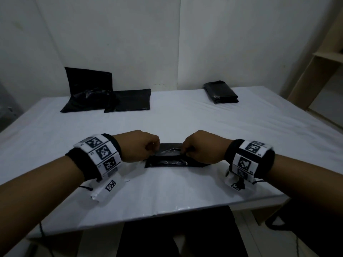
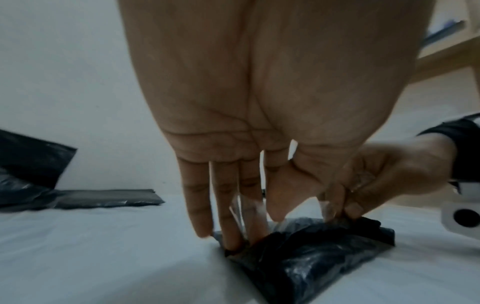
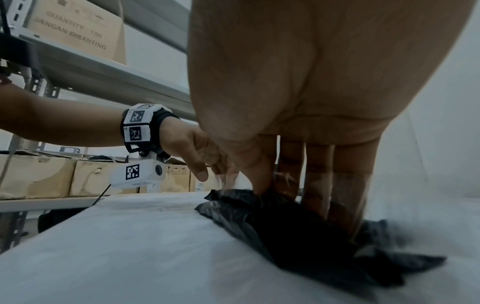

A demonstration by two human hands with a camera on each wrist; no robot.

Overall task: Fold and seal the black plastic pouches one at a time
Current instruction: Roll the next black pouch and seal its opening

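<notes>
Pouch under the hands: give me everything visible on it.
The pouch is black, glossy, crinkled plastic film, lying flat near the front edge of the white table, long side across the person. A folded flap runs along its far side. The left hand pinches its left end, the right hand its right end; a clear strip shows at the fingers. Whether it is sealed cannot be told.

All three views are dim and bluish-grey, with soft, even light and only faint shadows under the hands on the white cloth-covered worktop [image 1: 167, 191]. The crinkled black plastic pouch [image 2: 311, 259] catches small dull glints. Both wrist views are soft and grainy, the palms looming large and blurred, and straight lines bow toward the picture edges.
</notes>
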